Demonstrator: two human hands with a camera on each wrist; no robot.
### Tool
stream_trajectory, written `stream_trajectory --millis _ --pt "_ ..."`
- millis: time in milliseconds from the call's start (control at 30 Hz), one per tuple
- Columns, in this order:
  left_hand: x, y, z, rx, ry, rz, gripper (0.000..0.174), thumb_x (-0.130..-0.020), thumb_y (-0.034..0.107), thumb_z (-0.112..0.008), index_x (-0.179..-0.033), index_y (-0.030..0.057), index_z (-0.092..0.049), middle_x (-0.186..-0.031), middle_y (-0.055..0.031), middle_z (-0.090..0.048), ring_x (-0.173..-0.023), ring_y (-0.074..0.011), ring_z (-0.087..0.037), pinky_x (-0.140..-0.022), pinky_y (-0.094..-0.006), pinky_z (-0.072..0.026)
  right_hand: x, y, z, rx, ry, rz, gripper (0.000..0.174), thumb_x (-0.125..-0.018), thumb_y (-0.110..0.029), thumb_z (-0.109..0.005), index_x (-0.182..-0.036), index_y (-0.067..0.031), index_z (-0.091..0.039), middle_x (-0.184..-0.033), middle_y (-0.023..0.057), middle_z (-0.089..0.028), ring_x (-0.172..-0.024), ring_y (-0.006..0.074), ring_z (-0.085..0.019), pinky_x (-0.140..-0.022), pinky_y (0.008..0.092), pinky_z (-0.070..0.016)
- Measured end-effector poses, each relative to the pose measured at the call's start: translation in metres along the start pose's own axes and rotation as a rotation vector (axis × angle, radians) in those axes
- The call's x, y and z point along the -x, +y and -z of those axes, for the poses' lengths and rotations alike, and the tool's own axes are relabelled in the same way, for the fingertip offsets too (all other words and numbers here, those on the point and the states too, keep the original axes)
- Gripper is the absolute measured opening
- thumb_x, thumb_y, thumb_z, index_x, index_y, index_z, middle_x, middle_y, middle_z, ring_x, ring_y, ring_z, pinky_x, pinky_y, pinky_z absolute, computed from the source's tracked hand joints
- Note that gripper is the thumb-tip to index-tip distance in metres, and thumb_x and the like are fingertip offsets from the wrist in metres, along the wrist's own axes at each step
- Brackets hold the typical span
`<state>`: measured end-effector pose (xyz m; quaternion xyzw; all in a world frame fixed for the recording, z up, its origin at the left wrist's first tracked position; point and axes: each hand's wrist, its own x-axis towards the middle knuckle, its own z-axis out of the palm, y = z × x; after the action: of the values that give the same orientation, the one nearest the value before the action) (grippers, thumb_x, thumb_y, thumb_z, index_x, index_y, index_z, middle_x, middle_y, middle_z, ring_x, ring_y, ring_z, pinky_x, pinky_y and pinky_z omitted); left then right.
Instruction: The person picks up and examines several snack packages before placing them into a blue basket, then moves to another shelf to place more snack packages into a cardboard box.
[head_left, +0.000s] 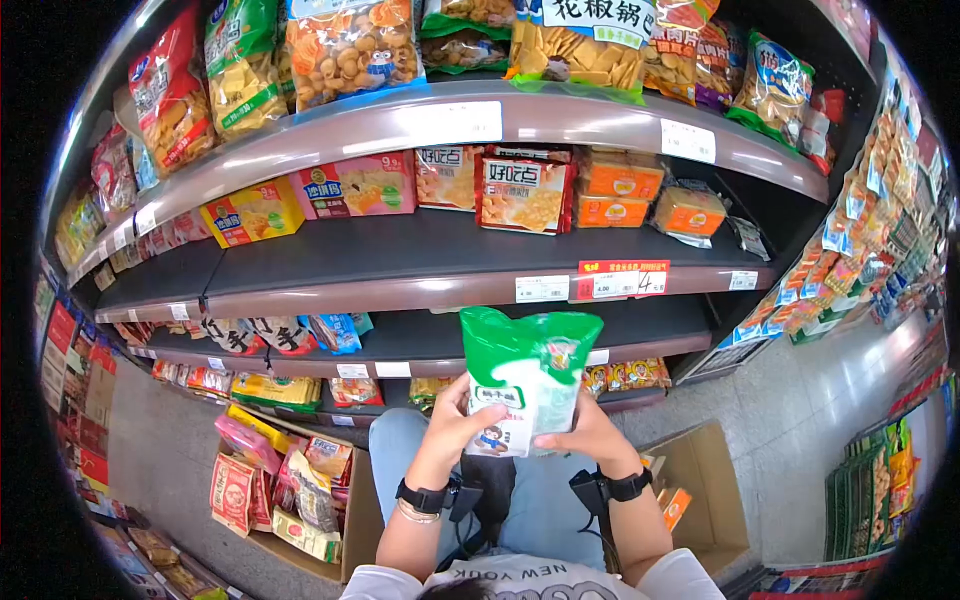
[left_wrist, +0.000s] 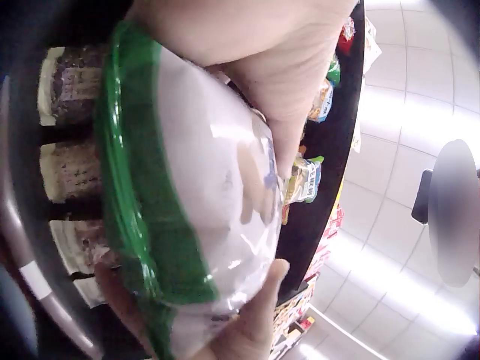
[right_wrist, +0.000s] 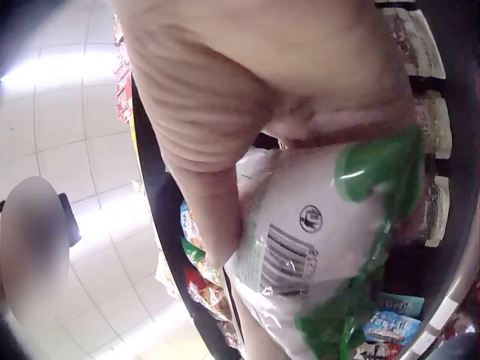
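A green and white snack bag (head_left: 535,375) is held up before the person's body, its green top edge facing the shelf. The left hand (head_left: 462,415) grips its left side, thumb across the front. On the other side the right hand (head_left: 588,432) grips it, thumb near the lower corner. In the left wrist view the bag (left_wrist: 210,172) bulges below the left hand (left_wrist: 247,45), and fingers of the other hand show at its lower end. The right wrist view shows a barcode on the bag (right_wrist: 300,247), with the right hand (right_wrist: 225,112) around it.
Shelves (head_left: 400,260) with packaged snacks span the front. On the floor at left stands a carton (head_left: 362,510) holding several packs; another carton (head_left: 705,490) with orange packs is at right. A rack of hanging packs (head_left: 850,220) stands at far right.
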<state>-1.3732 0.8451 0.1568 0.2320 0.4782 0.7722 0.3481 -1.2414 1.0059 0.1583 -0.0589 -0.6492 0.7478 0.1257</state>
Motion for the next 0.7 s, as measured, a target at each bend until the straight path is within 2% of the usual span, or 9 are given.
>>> stream_trajectory --millis 167,267,333,367,400,467,567,633,700 --pt "-0.004 0.006 -0.016 -0.033 0.122 -0.067 0.055 -0.076 0.008 -0.072 -0.125 -0.0025 -0.048 -0.118 -0.0091 -0.057 -0.103 -0.0163 -0.056 -0.089 -0.03 -0.0454 0.0 0.0 -0.013 0.089 0.244 0.077 0.074 -0.063 -0.016 -0.083 -0.124 -0.0001 -0.043 -0.112 0.0098 -0.057 -0.104 0.0161 -0.054 -0.089 0.0321 -0.0442" --pt "-0.005 -0.019 -0.019 -0.489 0.143 -0.421 0.064 -0.073 0.015 -0.075 -0.128 -0.0019 -0.046 -0.128 -0.015 -0.049 -0.115 -0.0223 -0.05 -0.095 -0.0347 -0.0412 -0.01 -0.001 -0.03 0.279 0.49 0.191 0.073 -0.064 -0.018 -0.081 -0.123 0.0001 -0.043 -0.111 0.0129 -0.058 -0.103 0.019 -0.056 -0.087 0.0332 -0.0451" --pt "0.01 -0.006 -0.047 -0.843 0.084 -0.465 0.105 -0.059 0.035 -0.084 -0.139 0.0006 -0.026 -0.144 -0.0217 -0.024 -0.132 -0.0323 -0.029 -0.105 -0.0417 -0.0293 -0.007 -0.008 -0.051 0.435 0.606 0.249 0.071 -0.065 -0.019 -0.08 -0.123 0.0005 -0.042 -0.112 0.0153 -0.057 -0.102 0.0221 -0.057 -0.086 0.0343 -0.0456" --pt "0.01 -0.009 -0.053 -0.794 0.132 -0.483 0.112 -0.057 0.036 -0.085 -0.141 0.0003 -0.019 -0.143 -0.0226 -0.023 -0.132 -0.0327 -0.028 -0.105 -0.0418 -0.0282 -0.006 -0.004 -0.054 0.452 0.518 0.362 0.071 -0.068 -0.021 -0.077 -0.125 0.0002 -0.041 -0.117 0.0171 -0.054 -0.105 0.0264 -0.056 -0.086 0.0351 -0.0453" --pt "0.011 -0.011 -0.056 -0.742 0.181 -0.5 0.119 -0.056 0.037 -0.086 -0.142 0.0 -0.012 -0.143 -0.0235 -0.022 -0.132 -0.033 -0.027 -0.106 -0.042 -0.0271 -0.004 0.0 -0.06 0.368 0.451 0.322 0.073 -0.069 -0.021 -0.075 -0.129 -0.001 -0.04 -0.123 0.0166 -0.051 -0.111 0.0297 -0.052 -0.091 0.038 -0.0423" --pt "0.006 -0.01 -0.05 -0.387 0.229 -0.44 0.102 -0.059 0.02 -0.087 -0.135 -0.0024 -0.023 -0.129 -0.0175 -0.042 -0.117 -0.025 -0.045 -0.096 -0.037 -0.0394 0.001 -0.012 -0.059 0.758 0.37 0.501 0.073 -0.067 -0.019 -0.075 -0.131 -0.0039 -0.043 -0.127 0.0161 -0.048 -0.113 0.0317 -0.049 -0.095 0.0404 -0.0387" --pt "0.0 0.01 -0.03 -0.155 0.152 -0.336 0.071 -0.065 0.005 -0.081 -0.122 -0.0014 -0.04 -0.111 -0.0103 -0.057 -0.101 -0.0182 -0.057 -0.086 -0.0308 -0.0469 0.002 -0.035 -0.049 0.782 0.264 0.592 0.068 -0.065 -0.017 -0.077 -0.126 -0.0045 -0.05 -0.125 0.0165 -0.05 -0.112 0.0315 -0.05 -0.096 0.0409 -0.0376" --pt "0.006 0.045 -0.033 -0.083 0.077 -0.217 0.06 -0.066 0.003 -0.078 -0.118 -0.0006 -0.048 -0.11 -0.0091 -0.059 -0.099 -0.0161 -0.058 -0.084 -0.0303 -0.0478 -0.007 -0.051 -0.036 0.745 0.257 0.651 0.064 -0.065 -0.015 -0.078 -0.122 -0.0026 -0.052 -0.124 0.0165 -0.051 -0.113 0.031 -0.05 -0.096 0.0394 -0.0385" --pt "0.006 0.075 -0.037 -0.01 -0.04 -0.201 0.056 -0.067 0.004 -0.076 -0.117 -0.0007 -0.051 -0.108 -0.0087 -0.061 -0.097 -0.0152 -0.059 -0.083 -0.0297 -0.0485 -0.018 -0.076 -0.042 0.519 0.339 0.579 0.074 -0.066 -0.018 -0.08 -0.128 0.0008 -0.042 -0.126 0.0163 -0.05 -0.117 0.0264 -0.047 -0.099 0.0379 -0.0369"
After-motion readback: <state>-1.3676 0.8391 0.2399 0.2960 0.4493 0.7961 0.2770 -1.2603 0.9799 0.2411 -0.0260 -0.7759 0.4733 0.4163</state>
